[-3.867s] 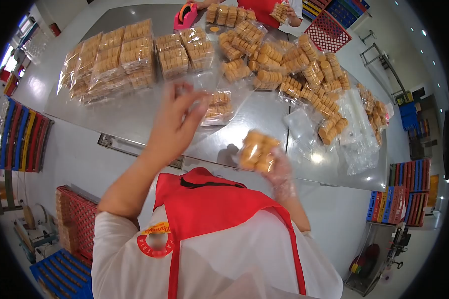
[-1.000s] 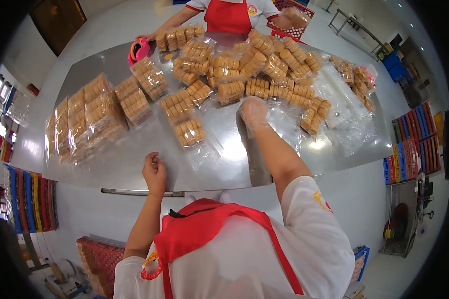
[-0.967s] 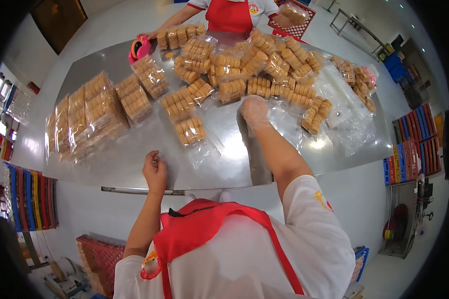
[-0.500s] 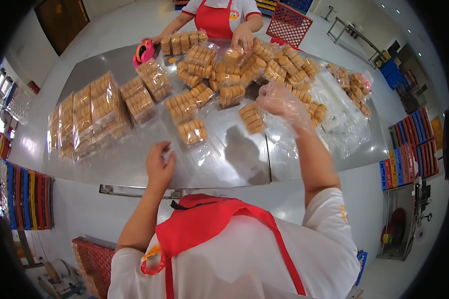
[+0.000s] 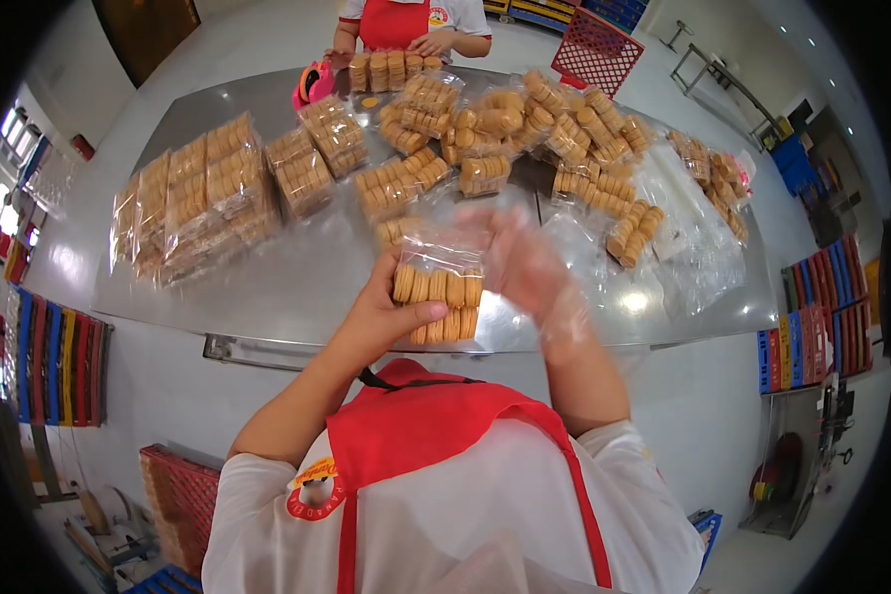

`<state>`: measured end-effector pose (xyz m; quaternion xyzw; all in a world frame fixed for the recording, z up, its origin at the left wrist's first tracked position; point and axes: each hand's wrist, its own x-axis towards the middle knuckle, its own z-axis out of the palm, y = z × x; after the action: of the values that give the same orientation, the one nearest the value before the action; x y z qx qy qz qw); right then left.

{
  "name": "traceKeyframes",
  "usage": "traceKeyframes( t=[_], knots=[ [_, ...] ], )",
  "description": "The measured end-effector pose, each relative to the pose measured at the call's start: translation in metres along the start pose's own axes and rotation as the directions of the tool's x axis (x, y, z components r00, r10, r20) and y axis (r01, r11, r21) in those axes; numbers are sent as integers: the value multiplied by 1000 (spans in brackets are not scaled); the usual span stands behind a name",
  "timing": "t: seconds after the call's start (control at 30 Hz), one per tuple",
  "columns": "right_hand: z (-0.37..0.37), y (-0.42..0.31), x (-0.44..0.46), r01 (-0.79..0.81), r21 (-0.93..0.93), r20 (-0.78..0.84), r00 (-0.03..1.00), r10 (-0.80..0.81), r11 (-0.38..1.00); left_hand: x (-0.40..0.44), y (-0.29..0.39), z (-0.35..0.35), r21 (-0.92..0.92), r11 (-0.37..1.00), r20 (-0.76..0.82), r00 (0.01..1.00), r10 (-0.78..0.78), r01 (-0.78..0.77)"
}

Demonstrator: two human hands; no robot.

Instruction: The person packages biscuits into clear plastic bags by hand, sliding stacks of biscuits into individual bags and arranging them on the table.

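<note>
My left hand (image 5: 388, 309) is closed on a clear bag of round cookies (image 5: 440, 297), thumb across its front, near the table's front edge. Close to the bag's upper right is my right hand (image 5: 527, 259), in a clear plastic glove and smeared by motion; its grip cannot be made out. Behind the held bag lie more cookie packs (image 5: 394, 188). Neat stacks of packs (image 5: 213, 188) stand at the left, and a loose heap of packs (image 5: 564, 124) spreads over the back right.
Across the metal table (image 5: 312, 267), a person in a red apron (image 5: 394, 25) has both hands near a row of packs (image 5: 396, 71). A pink tape dispenser (image 5: 314, 83) sits beside them. Clear empty bags (image 5: 698, 252) lie right. A red crate (image 5: 597, 54) stands behind.
My left hand has moved right and now holds a bag of cookies. My right hand has moved left from the heap's edge toward it. The other person's hand has drawn back from the heap.
</note>
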<state>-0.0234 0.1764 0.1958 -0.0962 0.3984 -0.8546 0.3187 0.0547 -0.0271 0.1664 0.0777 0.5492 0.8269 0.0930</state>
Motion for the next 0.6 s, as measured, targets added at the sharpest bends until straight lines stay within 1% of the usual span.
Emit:
traceKeyframes(
  t=[0.03,0.1,0.2,0.3,0.33,0.4,0.5,0.53,0.6],
  knots=[
    [-8,20,-6,-163,4,12,987,163,987,-5,-1,0,-26,998,-24,998,-55,54],
    [5,51,-27,-158,-86,-97,984,149,984,-17,-6,-1,-89,981,-69,981,-181,175],
    [7,81,-39,-206,-78,-346,923,167,976,-30,-20,-7,-92,953,-188,935,-301,288],
    [21,80,-45,-181,-208,-347,932,101,961,-37,-19,-8,-65,967,-255,933,-255,247],
    [23,82,-43,-159,-203,-367,927,76,966,-40,-19,-9,-33,968,-257,934,-247,247],
    [21,85,-39,-102,-326,-315,949,-7,940,-43,-18,-13,36,968,-255,939,-230,247],
    [26,85,-39,-46,-474,-275,956,-99,879,-50,-16,-15,242,953,-348,933,-93,185],
    [30,84,-40,-35,-517,-268,955,-123,855,-51,-10,-12,117,967,-371,914,-167,224],
    [40,70,-42,-66,-666,-221,969,-113,743,-54,7,-2,-138,948,-386,866,-318,287]
  ],
)
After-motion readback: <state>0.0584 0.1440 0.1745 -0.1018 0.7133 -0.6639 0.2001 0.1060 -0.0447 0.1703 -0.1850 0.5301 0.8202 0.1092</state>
